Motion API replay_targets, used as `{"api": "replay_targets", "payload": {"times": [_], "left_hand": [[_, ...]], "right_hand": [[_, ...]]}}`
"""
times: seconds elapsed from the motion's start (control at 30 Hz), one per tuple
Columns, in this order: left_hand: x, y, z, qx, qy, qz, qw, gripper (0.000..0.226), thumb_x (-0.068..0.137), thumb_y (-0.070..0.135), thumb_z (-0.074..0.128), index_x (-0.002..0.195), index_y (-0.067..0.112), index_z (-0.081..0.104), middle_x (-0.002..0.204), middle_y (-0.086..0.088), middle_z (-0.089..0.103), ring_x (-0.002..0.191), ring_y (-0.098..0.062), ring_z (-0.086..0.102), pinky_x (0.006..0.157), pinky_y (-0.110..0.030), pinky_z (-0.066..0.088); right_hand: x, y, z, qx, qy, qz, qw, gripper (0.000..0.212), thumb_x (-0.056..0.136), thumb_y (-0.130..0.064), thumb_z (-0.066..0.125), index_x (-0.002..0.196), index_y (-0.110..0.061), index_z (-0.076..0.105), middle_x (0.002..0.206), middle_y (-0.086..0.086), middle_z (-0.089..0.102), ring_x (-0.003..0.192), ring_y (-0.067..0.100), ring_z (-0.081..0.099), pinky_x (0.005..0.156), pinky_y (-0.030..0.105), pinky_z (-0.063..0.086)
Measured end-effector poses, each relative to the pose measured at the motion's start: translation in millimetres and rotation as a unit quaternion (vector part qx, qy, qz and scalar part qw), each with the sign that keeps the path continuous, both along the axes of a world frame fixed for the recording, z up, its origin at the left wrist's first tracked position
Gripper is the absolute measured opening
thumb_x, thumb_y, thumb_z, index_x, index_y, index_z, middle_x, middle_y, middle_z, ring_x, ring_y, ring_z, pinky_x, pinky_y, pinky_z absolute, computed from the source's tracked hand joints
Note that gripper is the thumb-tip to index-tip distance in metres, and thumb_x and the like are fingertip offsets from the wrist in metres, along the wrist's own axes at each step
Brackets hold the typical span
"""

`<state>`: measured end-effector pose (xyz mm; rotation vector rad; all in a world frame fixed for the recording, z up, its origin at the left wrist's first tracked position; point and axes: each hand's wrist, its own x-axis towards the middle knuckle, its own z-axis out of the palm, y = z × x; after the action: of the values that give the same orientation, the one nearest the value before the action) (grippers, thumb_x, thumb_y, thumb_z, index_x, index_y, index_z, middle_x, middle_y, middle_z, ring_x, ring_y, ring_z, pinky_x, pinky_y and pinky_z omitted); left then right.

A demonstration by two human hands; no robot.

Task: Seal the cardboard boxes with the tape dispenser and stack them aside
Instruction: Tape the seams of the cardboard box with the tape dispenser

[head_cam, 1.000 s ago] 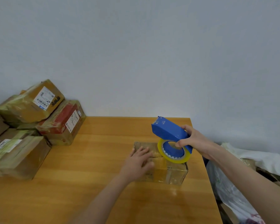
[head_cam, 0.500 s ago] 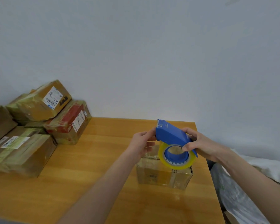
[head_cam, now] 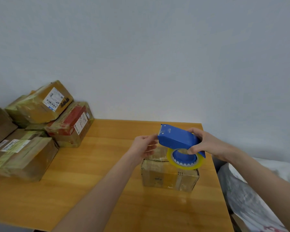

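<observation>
While under the tape dispenser (head_cam: 177, 139), small cardboard box (head_cam: 167, 176), contents hidden.

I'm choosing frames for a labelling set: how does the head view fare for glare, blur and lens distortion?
Head view: soft, even light with faint shadows; tape on the cardboard box and the stacked boxes gives a mild sheen; the blue tape dispenser is sharp; wide-angle stretch splays the table sides and tilts the stack outward.
</observation>
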<state>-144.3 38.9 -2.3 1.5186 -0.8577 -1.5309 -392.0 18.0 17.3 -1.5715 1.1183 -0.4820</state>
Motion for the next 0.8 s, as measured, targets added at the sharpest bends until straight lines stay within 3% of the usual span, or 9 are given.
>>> {"api": "replay_targets", "payload": {"times": [0.17,0.3,0.4,0.57,0.7,0.8], "left_hand": [[2,-4,-8,-0.036,-0.078,0.033,0.996,0.016,0.092,0.020,0.065,0.080,0.010,0.069,0.063,0.003,0.065,0.058,-0.009,0.056,0.055,-0.019,0.050],[4,-4,-18,-0.048,-0.128,0.038,0.990,0.022,0.095,0.020,0.060,0.077,0.011,0.068,0.069,-0.002,0.063,0.059,-0.009,0.055,0.051,-0.017,0.048],[12,0,-24,-0.053,-0.133,0.046,0.989,0.022,0.094,0.021,0.062,0.076,0.010,0.069,0.065,0.000,0.063,0.057,-0.008,0.055,0.048,-0.016,0.047],[57,10,-38,-0.039,-0.147,0.114,0.982,0.023,0.092,0.020,0.064,0.074,0.007,0.066,0.066,-0.001,0.059,0.059,-0.012,0.053,0.050,-0.022,0.049],[60,12,-57,-0.037,-0.191,0.118,0.974,0.025,0.094,0.021,0.062,0.075,0.005,0.066,0.069,-0.003,0.060,0.062,-0.014,0.053,0.053,-0.026,0.048],[56,7,-70,-0.028,-0.213,0.121,0.969,0.026,0.094,0.021,0.062,0.073,0.007,0.066,0.069,-0.004,0.061,0.063,-0.015,0.054,0.054,-0.027,0.049]], "right_hand": [[11,2,8,-0.098,0.090,0.028,0.991,0.059,0.057,-0.033,0.076,0.111,-0.044,0.052,0.105,-0.014,0.060,0.088,0.000,0.063,0.067,0.016,0.051],[21,2,10,-0.171,0.169,0.075,0.968,0.058,0.060,-0.045,0.070,0.110,-0.057,0.043,0.107,-0.023,0.055,0.098,0.004,0.057,0.077,0.022,0.051],[23,0,11,-0.174,0.179,0.090,0.964,0.057,0.060,-0.045,0.068,0.110,-0.058,0.042,0.108,-0.022,0.056,0.098,0.004,0.057,0.079,0.023,0.052],[4,-3,12,-0.149,0.194,0.068,0.967,0.057,0.058,-0.042,0.069,0.109,-0.054,0.048,0.102,-0.024,0.056,0.089,-0.007,0.056,0.065,0.008,0.043],[6,-9,4,-0.142,0.237,0.076,0.958,0.066,0.059,-0.042,0.070,0.122,-0.041,0.049,0.106,-0.013,0.057,0.095,0.007,0.057,0.077,0.023,0.049],[9,-11,-4,-0.138,0.257,0.080,0.953,0.064,0.070,-0.032,0.078,0.127,-0.037,0.048,0.110,-0.009,0.057,0.098,0.016,0.058,0.087,0.038,0.053]]}}
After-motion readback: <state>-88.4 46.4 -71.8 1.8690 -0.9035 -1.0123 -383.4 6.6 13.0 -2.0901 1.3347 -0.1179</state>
